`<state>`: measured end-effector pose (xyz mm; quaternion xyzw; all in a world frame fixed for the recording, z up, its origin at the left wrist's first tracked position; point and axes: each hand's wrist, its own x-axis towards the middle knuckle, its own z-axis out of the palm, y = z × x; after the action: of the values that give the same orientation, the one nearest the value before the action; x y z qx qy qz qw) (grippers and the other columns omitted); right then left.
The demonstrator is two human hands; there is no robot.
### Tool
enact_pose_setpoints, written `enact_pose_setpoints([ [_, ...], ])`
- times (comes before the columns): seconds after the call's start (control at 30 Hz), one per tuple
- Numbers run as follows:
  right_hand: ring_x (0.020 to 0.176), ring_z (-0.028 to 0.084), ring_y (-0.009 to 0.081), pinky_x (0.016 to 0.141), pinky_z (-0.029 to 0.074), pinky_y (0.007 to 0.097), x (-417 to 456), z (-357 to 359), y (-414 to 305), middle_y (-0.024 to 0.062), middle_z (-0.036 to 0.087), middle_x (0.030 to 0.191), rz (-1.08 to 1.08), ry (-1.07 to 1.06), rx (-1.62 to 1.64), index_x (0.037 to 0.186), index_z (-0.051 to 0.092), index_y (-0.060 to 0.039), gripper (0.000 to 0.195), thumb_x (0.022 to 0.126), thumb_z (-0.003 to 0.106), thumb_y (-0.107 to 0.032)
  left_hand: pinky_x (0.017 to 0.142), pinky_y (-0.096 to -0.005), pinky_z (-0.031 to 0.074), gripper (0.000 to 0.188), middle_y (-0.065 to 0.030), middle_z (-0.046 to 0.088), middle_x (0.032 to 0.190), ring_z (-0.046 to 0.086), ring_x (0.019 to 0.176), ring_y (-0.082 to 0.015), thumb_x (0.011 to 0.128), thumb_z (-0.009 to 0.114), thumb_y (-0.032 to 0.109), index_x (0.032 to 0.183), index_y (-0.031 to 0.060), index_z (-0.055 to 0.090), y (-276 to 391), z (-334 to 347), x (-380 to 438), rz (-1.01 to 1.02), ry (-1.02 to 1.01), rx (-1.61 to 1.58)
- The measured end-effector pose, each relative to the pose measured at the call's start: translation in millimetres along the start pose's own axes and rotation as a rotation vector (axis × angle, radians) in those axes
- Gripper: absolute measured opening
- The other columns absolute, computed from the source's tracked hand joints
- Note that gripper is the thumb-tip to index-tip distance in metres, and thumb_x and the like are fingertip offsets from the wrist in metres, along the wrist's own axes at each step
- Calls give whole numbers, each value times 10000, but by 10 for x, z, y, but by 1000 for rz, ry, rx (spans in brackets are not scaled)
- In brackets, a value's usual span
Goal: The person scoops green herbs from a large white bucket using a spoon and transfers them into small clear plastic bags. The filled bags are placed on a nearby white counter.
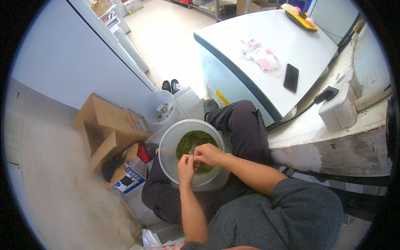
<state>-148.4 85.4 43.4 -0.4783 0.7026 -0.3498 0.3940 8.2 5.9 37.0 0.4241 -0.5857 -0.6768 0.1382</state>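
Note:
Between my knees stands a round translucent plastic tub [167,156] with dried green herb flakes [190,139] in it. My left hand [186,167] and my right hand [207,154] meet above the tub. Their fingertips pinch a small clear plastic bag [192,150], mostly hidden by the fingers. Whether the bag holds anything is too small to tell. Beyond the tub, to the left, is a second translucent bucket [151,104] with several small filled bags [164,111] in it.
Cardboard boxes [106,125] lean by the wall at left. On the white-topped counter [225,40] at right lie small zip bags [265,59], a smartphone [291,78] and a black-and-yellow tray [300,22]. A socket box [337,106] with a plugged cable is at far right.

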Motion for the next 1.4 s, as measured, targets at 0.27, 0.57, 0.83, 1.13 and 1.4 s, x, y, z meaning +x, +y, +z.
enact_pose_setpoints([
  [0.27,809,691,333,721,522,430,18,39,19,164,721,871,12,40,62,879,717,-58,221,840,708,-275,626,-251,494,185,-38,666,814,626,687,-111,1030,548,181,923,38,597,-77,0,37,29,-13,-78],
  [0.57,826,687,360,742,527,455,22,-17,-49,183,719,896,50,35,9,884,699,-45,250,870,658,-291,644,-265,497,140,-48,652,811,606,699,-119,969,637,162,922,35,603,-46,43,25,98,117,-68],
  [0.83,836,645,436,763,503,514,15,148,100,192,666,825,-132,52,-195,828,616,-21,246,924,540,-234,590,-324,513,246,-67,639,752,640,657,-163,1018,536,236,894,26,566,34,75,10,4,13,179],
  [1.13,768,657,390,698,529,518,51,85,-97,155,660,769,-65,338,-493,800,621,-39,220,854,615,-252,687,-451,475,88,-171,627,860,589,782,-395,828,620,79,797,24,558,61,116,17,368,351,871],
  [1.4,718,667,385,664,511,467,130,-117,-61,218,670,764,40,244,-195,801,670,-5,258,818,641,-261,927,-470,441,176,-170,580,1229,519,1137,-378,744,626,0,915,19,662,103,66,51,815,178,698],
])
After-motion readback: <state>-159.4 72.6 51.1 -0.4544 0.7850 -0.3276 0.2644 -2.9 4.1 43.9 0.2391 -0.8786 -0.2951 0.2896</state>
